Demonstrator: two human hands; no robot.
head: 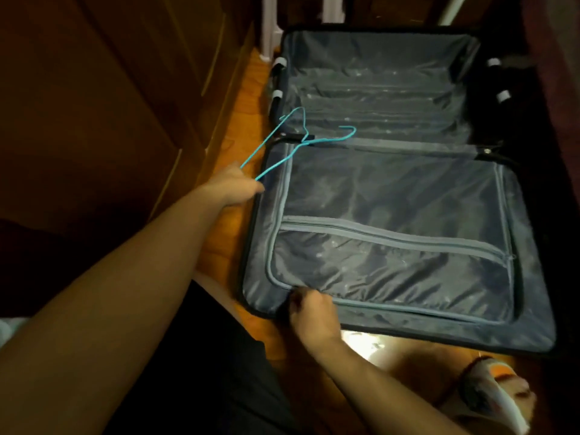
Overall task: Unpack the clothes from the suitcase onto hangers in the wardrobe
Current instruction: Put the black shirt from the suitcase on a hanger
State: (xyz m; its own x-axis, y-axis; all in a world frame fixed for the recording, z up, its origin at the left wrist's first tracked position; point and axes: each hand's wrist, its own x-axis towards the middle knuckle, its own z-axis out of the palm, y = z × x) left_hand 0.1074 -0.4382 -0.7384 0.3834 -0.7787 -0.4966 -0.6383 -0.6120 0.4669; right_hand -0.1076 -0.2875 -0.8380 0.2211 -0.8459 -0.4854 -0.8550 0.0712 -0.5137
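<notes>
A wooden floor (226, 246) beside a dark wooden wardrobe (94, 105) holds an open suitcase (392, 196), its grey lining bare of clothes. The left hand (233, 186) grips turquoise wire hangers (282, 152) over the suitcase's left edge; the right hand (310, 312) pinches the zipped lining's near corner.
</notes>
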